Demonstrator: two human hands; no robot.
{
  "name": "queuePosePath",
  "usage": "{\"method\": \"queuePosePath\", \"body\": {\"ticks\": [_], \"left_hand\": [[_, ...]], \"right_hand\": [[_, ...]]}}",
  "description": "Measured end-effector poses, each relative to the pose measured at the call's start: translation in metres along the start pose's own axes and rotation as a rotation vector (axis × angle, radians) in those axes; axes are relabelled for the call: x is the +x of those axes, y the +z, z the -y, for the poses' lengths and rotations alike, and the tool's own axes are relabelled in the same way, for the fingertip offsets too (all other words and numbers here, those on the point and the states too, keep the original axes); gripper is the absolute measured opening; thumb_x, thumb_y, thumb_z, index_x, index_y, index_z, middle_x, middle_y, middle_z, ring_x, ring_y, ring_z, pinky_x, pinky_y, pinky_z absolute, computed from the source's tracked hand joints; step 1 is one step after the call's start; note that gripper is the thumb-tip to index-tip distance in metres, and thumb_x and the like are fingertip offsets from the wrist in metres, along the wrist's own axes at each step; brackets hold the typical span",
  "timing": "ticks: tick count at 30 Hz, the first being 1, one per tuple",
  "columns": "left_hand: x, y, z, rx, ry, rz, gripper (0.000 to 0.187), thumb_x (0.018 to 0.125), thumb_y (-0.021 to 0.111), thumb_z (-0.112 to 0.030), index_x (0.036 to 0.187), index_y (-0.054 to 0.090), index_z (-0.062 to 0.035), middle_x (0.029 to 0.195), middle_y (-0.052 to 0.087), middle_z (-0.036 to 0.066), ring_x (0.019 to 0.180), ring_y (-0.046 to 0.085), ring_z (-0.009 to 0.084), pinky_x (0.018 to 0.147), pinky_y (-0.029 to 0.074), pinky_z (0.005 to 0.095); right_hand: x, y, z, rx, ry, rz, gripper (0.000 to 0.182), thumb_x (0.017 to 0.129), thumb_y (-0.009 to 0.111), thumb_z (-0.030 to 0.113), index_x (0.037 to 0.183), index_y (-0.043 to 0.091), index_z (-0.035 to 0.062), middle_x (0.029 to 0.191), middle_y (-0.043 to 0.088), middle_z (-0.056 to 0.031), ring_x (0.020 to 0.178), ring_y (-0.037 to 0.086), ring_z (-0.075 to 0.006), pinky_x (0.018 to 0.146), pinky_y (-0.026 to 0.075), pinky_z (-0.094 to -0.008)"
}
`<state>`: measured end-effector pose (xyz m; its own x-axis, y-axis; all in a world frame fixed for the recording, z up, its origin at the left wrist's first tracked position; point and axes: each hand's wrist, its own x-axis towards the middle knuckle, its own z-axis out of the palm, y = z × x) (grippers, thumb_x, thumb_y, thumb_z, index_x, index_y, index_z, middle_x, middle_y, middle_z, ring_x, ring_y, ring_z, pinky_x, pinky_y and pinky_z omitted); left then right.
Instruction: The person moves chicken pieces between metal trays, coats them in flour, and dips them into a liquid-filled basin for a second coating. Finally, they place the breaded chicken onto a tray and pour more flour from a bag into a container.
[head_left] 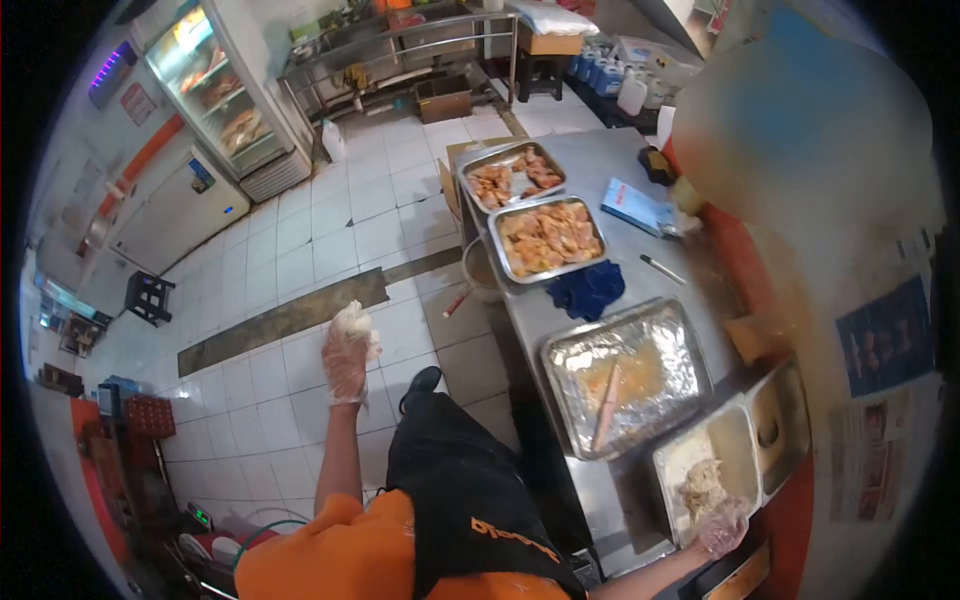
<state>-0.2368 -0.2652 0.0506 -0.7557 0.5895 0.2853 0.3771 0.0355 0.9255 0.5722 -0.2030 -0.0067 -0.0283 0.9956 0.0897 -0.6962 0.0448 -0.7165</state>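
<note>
My left hand [347,360], in a clear plastic glove, is raised over the floor to the left of the table. Its fingers are caked with white flour and look loosely apart; no separate object shows in them. On the right, my gloved right hand [722,527] reaches into a metal pan of flour [672,462]. Its fingers are round a flour-coated lump [703,484], whose kind the coating hides. Beyond the pan sits a foil-lined tray [655,335] with yellowish liquid and tongs [605,408] lying in it.
Two trays of raw chicken, one nearer [550,238] and one farther [535,180], stand along the table. A blue cloth [588,290], a marker [662,268] and a blue box [638,206] lie nearby. A bucket [483,272] stands beside the table. Another metal pan [782,425] adjoins the flour pan.
</note>
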Motion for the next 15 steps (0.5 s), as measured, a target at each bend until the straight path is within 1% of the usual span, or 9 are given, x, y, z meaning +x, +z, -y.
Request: {"method": "queuePosePath", "body": {"ticks": [2, 4, 5, 6, 7, 9, 11, 13, 15], "left_hand": [[0.038, -0.021, 0.062, 0.340, 0.278, 0.013, 0.040, 0.093, 0.067, -0.021, 0.130, 0.064, -0.0046, 0.136, 0.062, 0.010, 0.115, 0.063, 0.0226, 0.085, 0.060, 0.0343], [0.071, -0.037, 0.123, 0.329, 0.222, 0.091, 0.036, 0.098, 0.060, -0.020, 0.131, 0.064, -0.0062, 0.141, 0.058, 0.010, 0.118, 0.062, 0.0214, 0.086, 0.059, 0.0324], [0.092, -0.038, 0.134, 0.303, 0.257, 0.211, 0.035, 0.100, 0.056, -0.022, 0.131, 0.065, -0.0073, 0.143, 0.057, 0.011, 0.117, 0.063, 0.0202, 0.087, 0.059, 0.0312], [0.113, -0.030, 0.129, 0.065, -0.030, 0.231, 0.034, 0.101, 0.055, -0.024, 0.129, 0.066, -0.0076, 0.141, 0.058, 0.010, 0.115, 0.063, 0.0199, 0.088, 0.059, 0.0307], [0.132, -0.044, 0.212, -0.384, -0.070, 0.322, 0.033, 0.103, 0.054, -0.020, 0.131, 0.063, -0.0044, 0.133, 0.063, 0.010, 0.104, 0.062, 0.0172, 0.076, 0.057, 0.0281], [0.181, -0.048, 0.266, -0.247, -0.118, 0.340, 0.036, 0.103, 0.057, -0.022, 0.134, 0.059, -0.0043, 0.121, 0.062, 0.009, 0.092, 0.061, 0.0155, 0.067, 0.053, 0.0267], [0.212, -0.056, 0.315, -0.117, -0.056, 0.347, 0.041, 0.102, 0.060, -0.023, 0.137, 0.055, -0.0041, 0.108, 0.062, 0.008, 0.080, 0.059, 0.0139, 0.058, 0.049, 0.0252], [0.233, -0.066, 0.248, -0.494, -0.455, 0.332, 0.039, 0.100, 0.063, -0.027, 0.132, 0.060, -0.0040, 0.108, 0.062, 0.009, 0.082, 0.059, 0.0156, 0.060, 0.050, 0.0266], [0.257, -0.074, 0.265, -0.346, -0.484, 0.360, 0.044, 0.099, 0.066, -0.032, 0.129, 0.062, 0.0002, 0.112, 0.065, 0.009, 0.088, 0.061, 0.0162, 0.068, 0.054, 0.0286]], "right_hand": [[-0.009, -0.032, -0.017, 0.143, -0.067, 0.096, 0.046, 0.098, 0.055, 0.032, 0.134, 0.058, 0.0036, 0.134, 0.062, -0.0172, 0.117, 0.064, -0.0315, 0.105, 0.048, -0.0434], [-0.012, 0.006, -0.061, -1.096, -0.403, -0.355, 0.032, 0.098, 0.053, 0.020, 0.122, 0.061, 0.0023, 0.124, 0.066, -0.0163, 0.110, 0.066, -0.0274, 0.096, 0.053, -0.0360], [-0.031, 0.032, -0.074, -1.104, -0.476, -0.527, 0.029, 0.098, 0.052, 0.017, 0.121, 0.060, 0.0017, 0.121, 0.067, -0.0164, 0.105, 0.067, -0.0254, 0.090, 0.055, -0.0342], [-0.046, 0.064, -0.087, -1.099, -0.541, -0.701, 0.026, 0.098, 0.051, 0.014, 0.120, 0.058, 0.0011, 0.118, 0.067, -0.0164, 0.101, 0.067, -0.0235, 0.084, 0.057, -0.0325], [-0.030, 0.122, -0.106, -0.712, -0.551, -0.373, 0.028, 0.099, 0.052, 0.017, 0.121, 0.057, 0.0016, 0.114, 0.067, -0.0164, 0.096, 0.067, -0.0221, 0.080, 0.057, -0.0316], [0.001, 0.246, -0.144, 0.270, -0.282, 0.130, 0.033, 0.100, 0.052, 0.024, 0.125, 0.055, 0.0025, 0.106, 0.066, -0.0164, 0.086, 0.065, -0.0192, 0.072, 0.058, -0.0300], [0.010, 0.304, -0.194, 0.377, -0.287, 0.112, 0.038, 0.100, 0.052, 0.023, 0.133, 0.053, 0.0035, 0.108, 0.065, -0.0186, 0.088, 0.065, -0.0210, 0.076, 0.058, -0.0355], [0.020, 0.366, -0.237, 0.345, -0.306, -0.007, 0.043, 0.099, 0.053, 0.022, 0.138, 0.050, 0.0037, 0.107, 0.064, -0.0177, 0.090, 0.064, -0.0216, 0.079, 0.058, -0.0379], [0.024, 0.398, -0.274, 0.367, -0.316, -0.126, 0.048, 0.099, 0.054, 0.021, 0.142, 0.047, 0.0039, 0.107, 0.063, -0.0163, 0.090, 0.063, -0.0219, 0.081, 0.057, -0.0398]]}}
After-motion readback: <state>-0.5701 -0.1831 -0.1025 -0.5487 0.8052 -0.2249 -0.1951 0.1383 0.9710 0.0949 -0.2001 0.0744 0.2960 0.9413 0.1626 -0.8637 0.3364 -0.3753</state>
